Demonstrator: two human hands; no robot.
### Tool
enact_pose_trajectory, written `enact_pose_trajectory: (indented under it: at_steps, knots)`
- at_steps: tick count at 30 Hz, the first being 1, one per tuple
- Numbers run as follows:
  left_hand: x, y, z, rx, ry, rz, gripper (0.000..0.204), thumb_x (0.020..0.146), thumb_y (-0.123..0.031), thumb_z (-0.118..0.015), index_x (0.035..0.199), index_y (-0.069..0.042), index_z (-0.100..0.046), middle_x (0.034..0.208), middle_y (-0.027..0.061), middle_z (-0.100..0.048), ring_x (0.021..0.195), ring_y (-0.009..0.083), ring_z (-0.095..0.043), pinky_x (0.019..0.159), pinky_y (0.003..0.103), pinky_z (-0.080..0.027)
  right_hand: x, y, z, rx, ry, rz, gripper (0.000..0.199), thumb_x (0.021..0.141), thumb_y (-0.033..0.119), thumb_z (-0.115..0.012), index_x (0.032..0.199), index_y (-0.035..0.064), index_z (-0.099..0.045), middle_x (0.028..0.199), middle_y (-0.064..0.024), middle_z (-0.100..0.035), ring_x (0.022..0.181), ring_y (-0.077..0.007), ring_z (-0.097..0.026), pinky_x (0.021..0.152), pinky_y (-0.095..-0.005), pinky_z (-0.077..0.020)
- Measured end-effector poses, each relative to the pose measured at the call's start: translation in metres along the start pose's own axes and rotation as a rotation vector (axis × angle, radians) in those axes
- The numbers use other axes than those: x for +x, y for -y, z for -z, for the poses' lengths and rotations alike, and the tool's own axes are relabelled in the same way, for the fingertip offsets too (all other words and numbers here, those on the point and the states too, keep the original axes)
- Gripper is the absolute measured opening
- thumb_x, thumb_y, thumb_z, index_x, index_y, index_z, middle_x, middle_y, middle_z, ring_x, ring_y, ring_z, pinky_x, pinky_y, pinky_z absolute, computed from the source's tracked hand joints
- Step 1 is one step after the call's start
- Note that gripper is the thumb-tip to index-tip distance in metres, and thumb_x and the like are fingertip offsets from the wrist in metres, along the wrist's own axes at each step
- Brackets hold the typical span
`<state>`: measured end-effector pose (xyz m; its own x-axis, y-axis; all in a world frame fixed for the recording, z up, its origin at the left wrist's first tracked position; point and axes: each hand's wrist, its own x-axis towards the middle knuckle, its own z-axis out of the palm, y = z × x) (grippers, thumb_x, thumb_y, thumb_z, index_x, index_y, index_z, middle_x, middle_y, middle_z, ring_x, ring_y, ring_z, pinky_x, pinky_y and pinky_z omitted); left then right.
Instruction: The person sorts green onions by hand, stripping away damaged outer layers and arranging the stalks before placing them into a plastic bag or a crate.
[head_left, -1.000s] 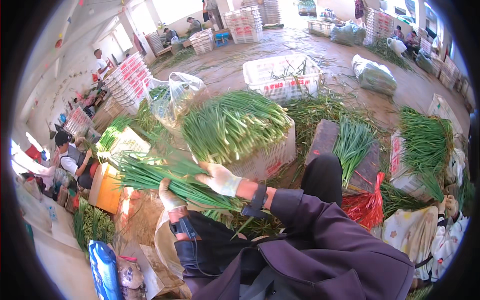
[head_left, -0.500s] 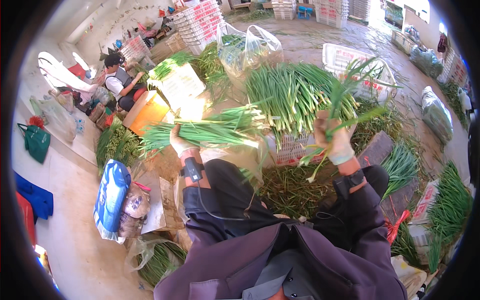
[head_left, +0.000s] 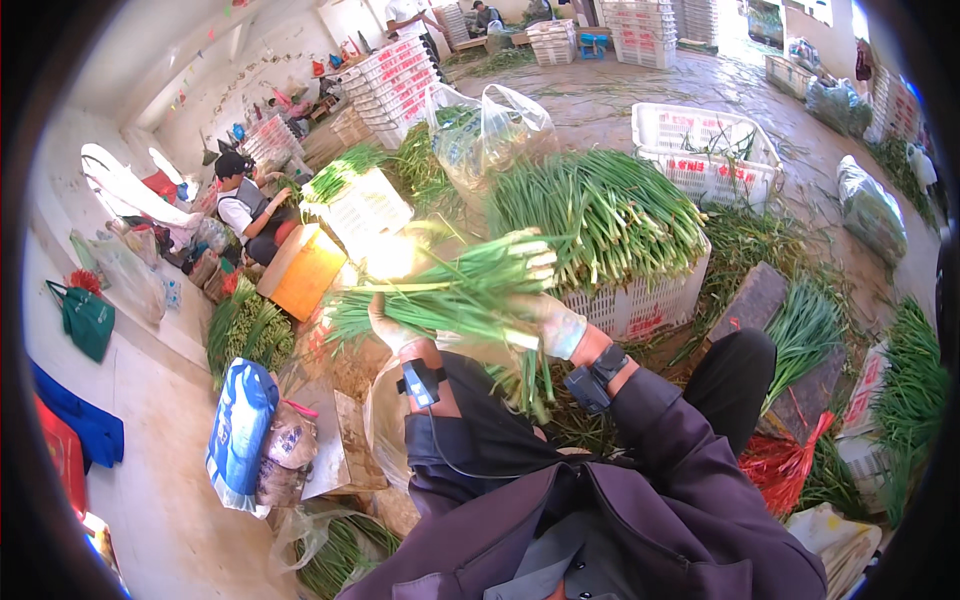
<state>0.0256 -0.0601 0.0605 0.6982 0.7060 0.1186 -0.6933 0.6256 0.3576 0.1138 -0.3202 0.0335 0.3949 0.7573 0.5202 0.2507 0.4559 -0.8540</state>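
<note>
A thick bunch of scallions (head_left: 455,290) lies crosswise before me, its leaves to the left and its pale root ends to the right. Around the leafy part, from below, is my left hand (head_left: 395,328), closed on it. My right hand (head_left: 553,325) grips the bunch near the root ends; its fingertips are partly hidden and blurred. Both hands wear pale, stained gloves. Just beyond, a large heap of scallions (head_left: 600,215) rests on an upturned-looking white crate (head_left: 650,300). Some leaves hang below my right hand.
An open white crate (head_left: 700,182) stands behind the heap. To the right, more scallions (head_left: 806,325) lie on a dark board beside red ties (head_left: 790,470). A blue-and-white package (head_left: 243,430) sits at left, and an orange box (head_left: 303,270) stands near a seated co-worker (head_left: 245,205).
My right hand has come left and down from the heap, bringing loose stalks to the bunch in my left hand. The bunch now sits a little lower and further right.
</note>
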Motion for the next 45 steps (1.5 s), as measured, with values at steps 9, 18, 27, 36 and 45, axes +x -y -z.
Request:
enact_pose_trajectory:
  at_steps: [9,18,27,36,45]
  knots:
    - [0.023,0.013,0.038,-0.027,-0.115,0.035,0.022,0.088,-0.021,-0.062,0.096,-0.003,-0.071,0.094,0.0148,-0.073,0.087,0.0301,-0.071,0.085,0.044,-0.059,-0.031,0.01,-0.013,0.237,-0.206,-0.278,0.028,0.103,0.002,-0.055,0.129,0.0005,-0.063,0.124,-0.0108,-0.069,0.109,-0.0209,-0.07,0.091,-0.0375,-0.0605]
    - [0.0,0.036,0.016,-0.073,0.085,0.062,0.025,0.091,-0.019,-0.066,0.114,-0.008,-0.069,0.104,0.0079,-0.072,0.095,0.0253,-0.069,0.091,0.044,-0.057,-0.057,0.028,0.013,0.55,-0.107,-0.414,0.047,0.092,0.014,-0.074,0.136,0.0019,-0.062,0.14,-0.0129,-0.062,0.124,-0.0272,-0.062,0.105,-0.0382,-0.0495]
    - [0.014,0.011,-0.005,0.275,0.009,-0.169,0.018,0.092,-0.021,-0.065,0.104,-0.008,-0.068,0.094,0.0109,-0.07,0.087,0.0281,-0.068,0.082,0.043,-0.057,-0.064,-0.012,0.019,0.446,-0.663,-0.636,0.021,0.101,0.017,-0.058,0.118,0.0051,-0.062,0.1,-0.0125,-0.074,0.08,-0.0197,-0.07,0.061,-0.032,-0.0553]
    - [0.043,-0.046,0.02,0.104,0.122,-0.125,0.018,0.092,-0.015,-0.066,0.109,-0.009,-0.069,0.099,0.0085,-0.072,0.092,0.0291,-0.069,0.088,0.043,-0.057,-0.043,0.066,0.036,-0.442,-0.403,-0.302,0.041,0.091,0.032,-0.076,0.123,0.01,-0.062,0.091,-0.0115,-0.068,0.076,-0.0237,-0.07,0.062,-0.0359,-0.0534]
    - [0.001,-0.002,-0.022,0.102,0.173,0.068,0.023,0.089,-0.021,-0.067,0.102,-0.003,-0.069,0.097,0.0158,-0.071,0.091,0.0299,-0.069,0.088,0.043,-0.057,0.009,0.07,-0.016,-1.261,-0.174,-0.139,0.042,0.08,0.023,-0.079,0.12,0.0165,-0.07,0.107,-0.0168,-0.062,0.102,-0.0334,-0.067,0.084,-0.0444,-0.0559]
